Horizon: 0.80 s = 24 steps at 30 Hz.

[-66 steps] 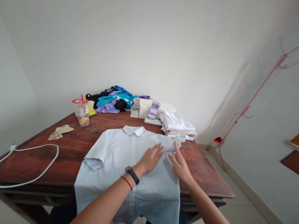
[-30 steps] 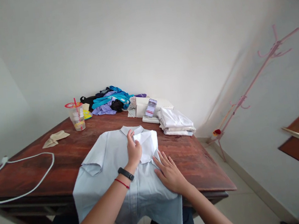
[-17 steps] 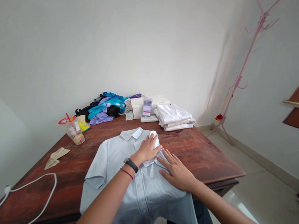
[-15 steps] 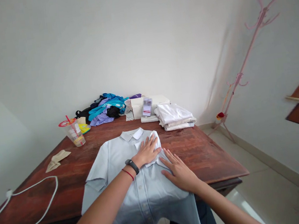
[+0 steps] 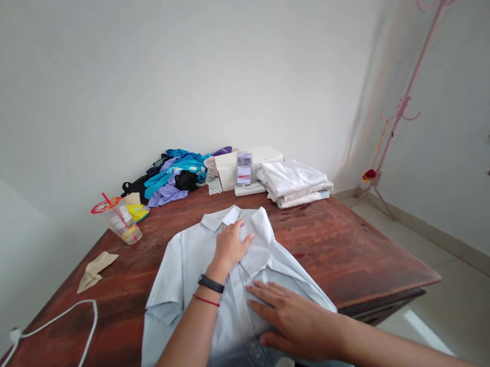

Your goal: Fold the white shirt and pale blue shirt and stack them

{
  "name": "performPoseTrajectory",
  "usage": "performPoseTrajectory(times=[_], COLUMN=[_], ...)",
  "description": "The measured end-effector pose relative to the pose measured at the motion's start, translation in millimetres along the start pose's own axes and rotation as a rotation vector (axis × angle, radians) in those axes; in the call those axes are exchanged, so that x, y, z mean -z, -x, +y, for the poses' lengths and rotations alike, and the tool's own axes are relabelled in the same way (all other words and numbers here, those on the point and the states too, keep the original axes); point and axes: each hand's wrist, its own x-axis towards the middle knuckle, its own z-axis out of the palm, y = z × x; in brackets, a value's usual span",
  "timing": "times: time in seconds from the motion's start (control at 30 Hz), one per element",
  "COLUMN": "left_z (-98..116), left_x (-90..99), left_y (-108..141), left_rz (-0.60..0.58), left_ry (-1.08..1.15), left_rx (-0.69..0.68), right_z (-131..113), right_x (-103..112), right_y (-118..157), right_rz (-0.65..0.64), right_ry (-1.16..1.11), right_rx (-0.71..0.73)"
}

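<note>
Closest, the right hand (image 5: 295,320) has its fingers extended and loosely spread over the buttoned front of the pale shirt (image 5: 237,306), grasping nothing; whether every finger touches cannot be told. The left hand (image 5: 230,246) lies farther up, below the collar (image 5: 220,218), fingers splayed on the cloth and unclenched, beside the inward-folded sleeve (image 5: 257,247). The shirt lies front up on the bench (image 5: 351,248), its lower part hanging past the near edge. Bare wood opens to its right, up to the bench's side edge; on the left, a white cable (image 5: 95,314) and a beige cloth (image 5: 96,271) narrow the room. Farther back, a cup (image 5: 122,223) bears print too small to read. At the far edge are heaped clothes (image 5: 177,177) with illegible white lettering, a phone (image 5: 244,169) with its screen pixelated, a white box (image 5: 225,171) and folded white cloths (image 5: 296,180).
</note>
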Motion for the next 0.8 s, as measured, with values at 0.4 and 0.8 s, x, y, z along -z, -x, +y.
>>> performPoseTrajectory(times=[0.4,0.8], left_z=[1,-1], left_x=[15.9,17.2], left_y=[-14,-14], left_rz=[0.132,0.137], left_ry=[0.809,1.042], left_rx=[0.100,0.212], right_z=[14,28], right_x=[0,2], right_y=[-14,-48], right_rz=[0.013,0.082], right_ry=[0.129,0.083], right_rx=[-0.128,-0.449])
